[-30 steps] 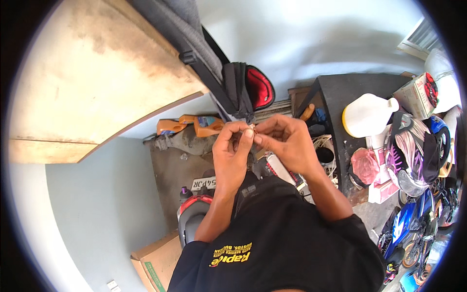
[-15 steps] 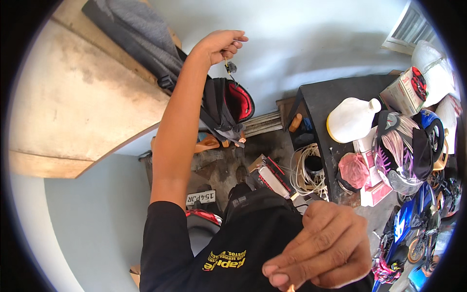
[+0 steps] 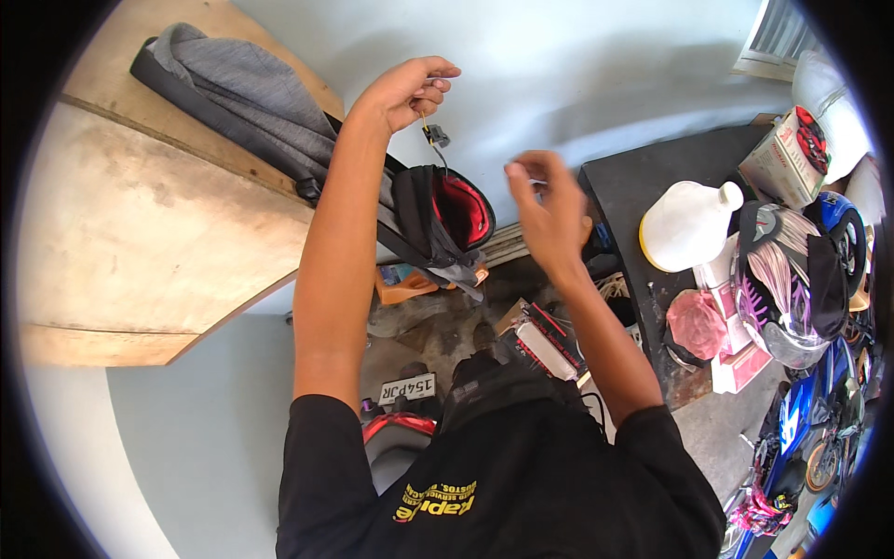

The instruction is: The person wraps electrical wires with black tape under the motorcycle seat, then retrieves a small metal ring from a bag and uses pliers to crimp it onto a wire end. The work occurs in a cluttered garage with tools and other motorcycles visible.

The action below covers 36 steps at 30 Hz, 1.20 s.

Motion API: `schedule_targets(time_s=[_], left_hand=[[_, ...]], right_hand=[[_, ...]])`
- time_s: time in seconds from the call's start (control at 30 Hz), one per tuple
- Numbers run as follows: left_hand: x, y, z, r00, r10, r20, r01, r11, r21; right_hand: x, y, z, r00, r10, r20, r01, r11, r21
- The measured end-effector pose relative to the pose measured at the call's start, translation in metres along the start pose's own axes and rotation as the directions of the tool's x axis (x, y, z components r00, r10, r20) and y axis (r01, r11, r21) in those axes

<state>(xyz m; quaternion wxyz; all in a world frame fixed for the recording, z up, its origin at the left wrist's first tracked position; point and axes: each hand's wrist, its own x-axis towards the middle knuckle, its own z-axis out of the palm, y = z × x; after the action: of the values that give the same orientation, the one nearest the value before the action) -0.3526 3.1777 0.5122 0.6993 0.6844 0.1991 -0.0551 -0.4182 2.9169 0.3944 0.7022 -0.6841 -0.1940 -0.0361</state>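
My left hand (image 3: 410, 91) is raised near the pale wall, its fingers curled together around the top of a thin yellow wire. From that wire hangs a small dark grey block (image 3: 436, 136), perhaps a connector, with a dark lead trailing below it. My right hand (image 3: 549, 210) is held up to the right of the block, not touching it. Its fingers are bent and slightly blurred, the thumb stands apart from them, and I see nothing held in it. Below the block is a black bag (image 3: 416, 200) with a red lining, its mouth open.
At left, a wooden panel (image 3: 158, 233) carries a grey cloth (image 3: 242, 88). On a black table (image 3: 643, 172) at right stand a white jug (image 3: 684, 228), a pink crumpled bag (image 3: 696, 321), a box (image 3: 784, 163) and a helmet (image 3: 829, 270). Motorcycles (image 3: 801, 419) stand at lower right.
My right hand has moved from close in front at the lower right, fingers pinched, up and away to beside the hanging block, its thumb now apart. My left hand has barely moved.
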Motion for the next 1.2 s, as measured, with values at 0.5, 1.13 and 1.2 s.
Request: schedule_targets(time_s=[0.5, 1.13, 1.2], left_hand=[[0.015, -0.146, 0.020, 0.989, -0.033, -0.145, 0.144, -0.019, 0.989], [0.002, -0.160, 0.031, 0.940, -0.182, 0.288, -0.267, 0.135, 0.954], [-0.010, -0.154, 0.022, 0.954, -0.140, 0.263, -0.245, 0.135, 0.960]], right_hand=[[-0.091, 0.096, 0.024, 0.935, 0.290, 0.204, -0.300, 0.954, 0.020], [-0.067, 0.169, 0.042, 0.919, 0.214, 0.332, -0.315, 0.905, 0.287], [-0.059, 0.142, 0.053, 0.823, 0.336, 0.459, -0.504, 0.804, 0.315]])
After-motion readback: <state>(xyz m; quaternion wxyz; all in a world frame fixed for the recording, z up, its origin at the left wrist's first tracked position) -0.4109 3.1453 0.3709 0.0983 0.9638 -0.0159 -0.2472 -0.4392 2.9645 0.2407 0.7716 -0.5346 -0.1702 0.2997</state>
